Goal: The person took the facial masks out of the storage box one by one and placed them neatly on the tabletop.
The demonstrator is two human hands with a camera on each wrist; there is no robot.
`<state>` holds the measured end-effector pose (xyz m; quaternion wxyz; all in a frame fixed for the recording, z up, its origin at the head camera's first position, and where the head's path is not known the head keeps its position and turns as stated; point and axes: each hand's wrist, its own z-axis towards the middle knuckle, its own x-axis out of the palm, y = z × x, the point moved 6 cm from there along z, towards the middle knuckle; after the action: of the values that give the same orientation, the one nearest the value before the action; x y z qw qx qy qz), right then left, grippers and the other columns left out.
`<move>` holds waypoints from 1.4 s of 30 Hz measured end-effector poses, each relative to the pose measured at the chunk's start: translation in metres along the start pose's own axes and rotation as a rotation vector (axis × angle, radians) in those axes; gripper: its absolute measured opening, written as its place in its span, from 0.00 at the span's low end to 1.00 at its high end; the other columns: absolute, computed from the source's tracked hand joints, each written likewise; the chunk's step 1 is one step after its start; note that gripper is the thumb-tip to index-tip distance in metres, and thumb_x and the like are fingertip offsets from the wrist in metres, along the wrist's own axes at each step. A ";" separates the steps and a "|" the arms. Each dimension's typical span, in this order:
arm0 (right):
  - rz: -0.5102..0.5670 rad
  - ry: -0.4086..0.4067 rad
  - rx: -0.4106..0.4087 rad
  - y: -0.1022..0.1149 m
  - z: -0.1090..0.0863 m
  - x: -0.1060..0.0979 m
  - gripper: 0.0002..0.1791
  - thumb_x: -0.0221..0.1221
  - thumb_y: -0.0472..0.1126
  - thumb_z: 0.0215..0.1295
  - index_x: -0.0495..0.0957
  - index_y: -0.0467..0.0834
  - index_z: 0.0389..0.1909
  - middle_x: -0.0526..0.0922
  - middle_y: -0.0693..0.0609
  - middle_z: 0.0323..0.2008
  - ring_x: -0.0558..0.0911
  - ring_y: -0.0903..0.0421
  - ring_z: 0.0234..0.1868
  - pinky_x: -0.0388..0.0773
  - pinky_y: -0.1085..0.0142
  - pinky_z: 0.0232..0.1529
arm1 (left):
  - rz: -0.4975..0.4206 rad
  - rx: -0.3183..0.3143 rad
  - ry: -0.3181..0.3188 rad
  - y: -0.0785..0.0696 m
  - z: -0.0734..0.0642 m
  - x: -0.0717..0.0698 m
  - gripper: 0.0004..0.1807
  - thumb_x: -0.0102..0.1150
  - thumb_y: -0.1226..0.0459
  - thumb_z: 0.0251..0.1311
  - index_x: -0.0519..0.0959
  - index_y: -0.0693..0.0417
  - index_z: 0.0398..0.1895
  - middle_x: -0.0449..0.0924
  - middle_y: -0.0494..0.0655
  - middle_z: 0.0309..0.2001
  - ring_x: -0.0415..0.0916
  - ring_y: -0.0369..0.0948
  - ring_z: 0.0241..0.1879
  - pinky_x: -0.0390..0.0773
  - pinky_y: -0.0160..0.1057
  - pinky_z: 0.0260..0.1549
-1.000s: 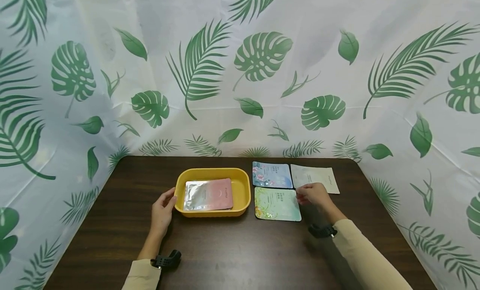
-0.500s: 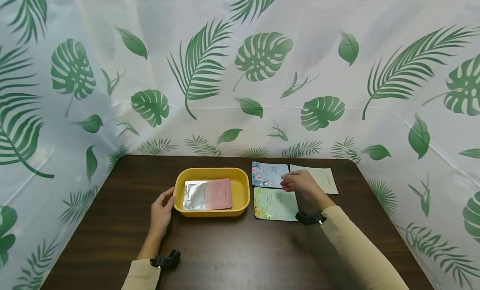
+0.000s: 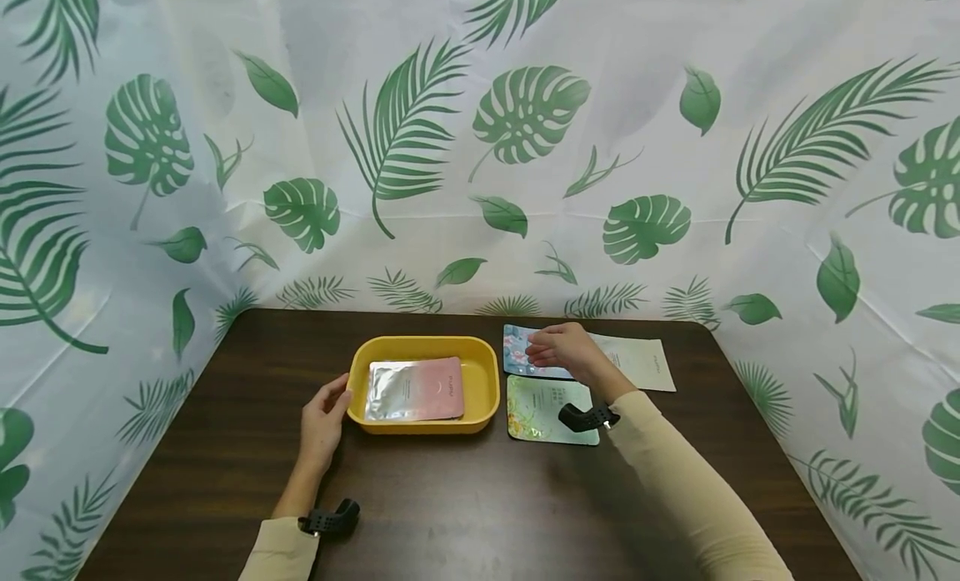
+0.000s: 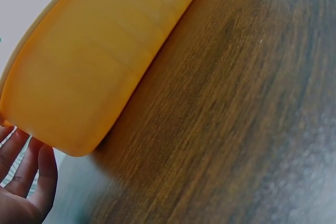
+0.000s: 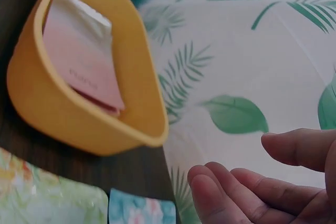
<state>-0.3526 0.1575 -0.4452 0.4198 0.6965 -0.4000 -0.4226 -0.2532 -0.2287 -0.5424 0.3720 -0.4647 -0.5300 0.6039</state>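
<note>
My left hand (image 3: 322, 416) is at the left end of a yellow plastic basin (image 3: 423, 428). In the left wrist view its fingers (image 4: 45, 169) touch the outside of the end wall, just under the rim. A pink and silver sheet mask packet (image 3: 417, 389) lies flat inside the basin. My right hand (image 3: 570, 352) holds nothing and is over a blue floral sheet mask packet (image 3: 517, 356), hiding its right part. In the right wrist view the thumb is spread away from the fingers. A green sheet mask packet (image 3: 540, 410) lies nearer me, partly behind the wrist.
A cream-coloured packet (image 3: 648, 363) lies at the right of the group, partly behind my right hand. Everything rests on a dark wooden table (image 3: 450, 506). Behind its far edge hangs a white cloth (image 3: 420, 272) printed with green leaves.
My right hand has moved left from the meeting edges of the cream and green packets to over the blue packet. The left hand, basin and packets have stayed in place.
</note>
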 end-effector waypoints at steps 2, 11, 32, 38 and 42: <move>0.005 0.014 0.005 0.001 0.003 0.008 0.22 0.54 0.40 0.71 0.72 0.25 0.56 0.82 0.29 0.48 0.87 0.53 0.36 0.84 0.63 0.42 | 0.005 -0.010 0.000 0.001 -0.001 0.000 0.22 0.50 0.61 0.72 0.70 0.59 0.66 0.72 0.58 0.64 0.69 0.25 0.46 0.71 0.16 0.42; 0.053 0.057 0.035 0.006 0.013 0.044 0.24 0.55 0.38 0.70 0.70 0.24 0.58 0.79 0.26 0.51 0.87 0.47 0.39 0.81 0.52 0.52 | -0.003 -0.020 0.006 0.001 -0.003 0.000 0.23 0.49 0.61 0.72 0.69 0.59 0.67 0.70 0.58 0.66 0.69 0.24 0.45 0.71 0.16 0.42; -0.221 0.060 0.051 -0.002 0.034 0.115 0.16 0.59 0.38 0.66 0.81 0.28 0.47 0.84 0.33 0.43 0.85 0.41 0.42 0.84 0.56 0.45 | 0.007 -0.016 -0.003 0.001 -0.001 0.001 0.22 0.51 0.61 0.71 0.71 0.59 0.65 0.72 0.58 0.65 0.70 0.24 0.45 0.72 0.17 0.42; -0.381 0.056 0.038 -0.001 0.034 0.124 0.14 0.62 0.39 0.63 0.84 0.30 0.33 0.79 0.43 0.21 0.78 0.50 0.25 0.84 0.59 0.40 | 0.015 -0.009 -0.001 0.000 0.000 0.001 0.22 0.51 0.60 0.71 0.71 0.59 0.66 0.71 0.57 0.65 0.69 0.24 0.47 0.71 0.16 0.43; -0.410 0.059 0.039 -0.005 0.035 0.128 0.14 0.63 0.39 0.61 0.83 0.29 0.26 0.70 0.52 0.12 0.72 0.55 0.18 0.81 0.64 0.30 | 0.017 -0.017 0.001 0.001 0.000 0.001 0.23 0.50 0.60 0.72 0.70 0.58 0.66 0.71 0.57 0.66 0.69 0.23 0.47 0.71 0.16 0.43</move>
<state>-0.3427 0.0335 -0.4923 0.3229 0.7836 -0.2454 -0.4706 -0.2540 -0.2279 -0.5440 0.3631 -0.4725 -0.5309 0.6025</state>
